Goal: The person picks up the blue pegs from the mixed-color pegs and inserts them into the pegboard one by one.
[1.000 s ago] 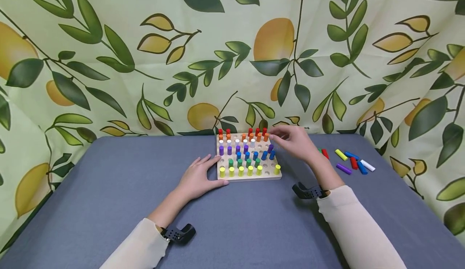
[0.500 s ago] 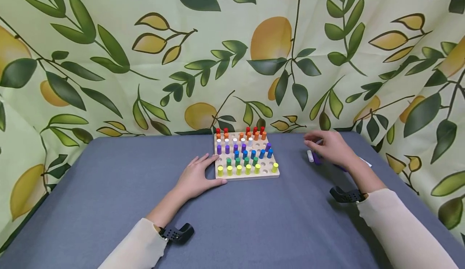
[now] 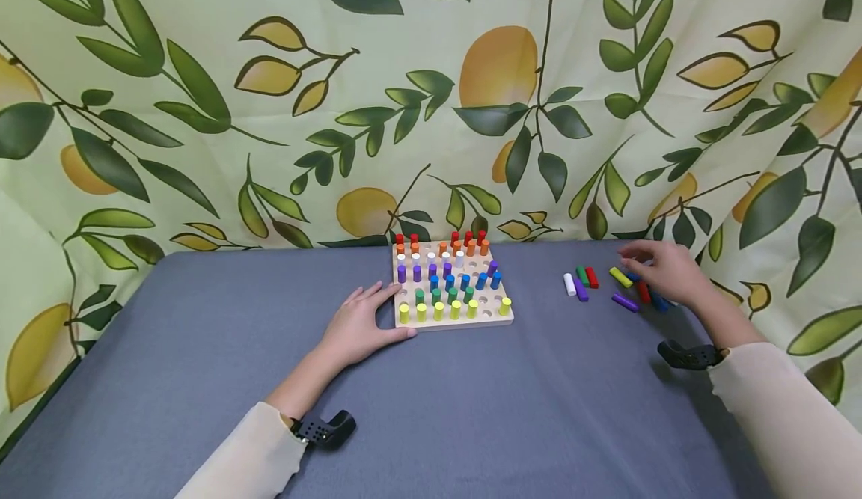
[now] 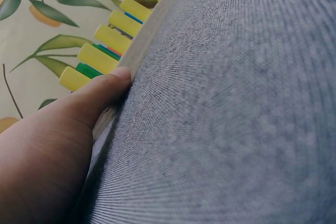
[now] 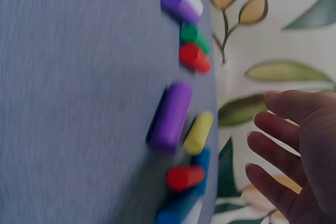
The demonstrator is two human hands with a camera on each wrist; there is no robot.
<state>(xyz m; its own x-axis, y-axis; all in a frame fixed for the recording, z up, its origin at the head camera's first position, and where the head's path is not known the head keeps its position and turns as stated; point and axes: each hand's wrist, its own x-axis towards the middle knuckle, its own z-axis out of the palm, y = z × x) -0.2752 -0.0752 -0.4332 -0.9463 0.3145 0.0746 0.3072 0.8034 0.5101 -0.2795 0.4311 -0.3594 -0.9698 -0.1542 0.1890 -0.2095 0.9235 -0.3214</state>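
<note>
A wooden pegboard (image 3: 485, 318) stands on the blue-grey cloth, with rows of upright coloured pegs in its holes. At its front left corner is my left hand (image 3: 360, 327): the thumb lies along the front edge and the fingertips reach the left side. In the left wrist view the thumb (image 4: 105, 90) touches the board's edge in front of the yellow pegs (image 4: 97, 56). My right hand (image 3: 667, 268) hovers over the loose pegs at the right, fingers spread and holding nothing. Beneath it lie a yellow peg (image 3: 620, 277), a red peg (image 3: 643, 292) and blue ones, partly hidden.
Left of those pegs lie a white peg (image 3: 569, 284), a purple peg (image 3: 581, 289), a green peg (image 3: 582, 276) and a red one. Another purple peg (image 3: 625, 302) lies nearer the front. A leaf-patterned curtain (image 3: 404, 110) hangs behind the table.
My right hand has left the orange pegs at the board's back right and moved right, over the loose pegs. The left hand has stayed at the board. The head view has shifted slightly.
</note>
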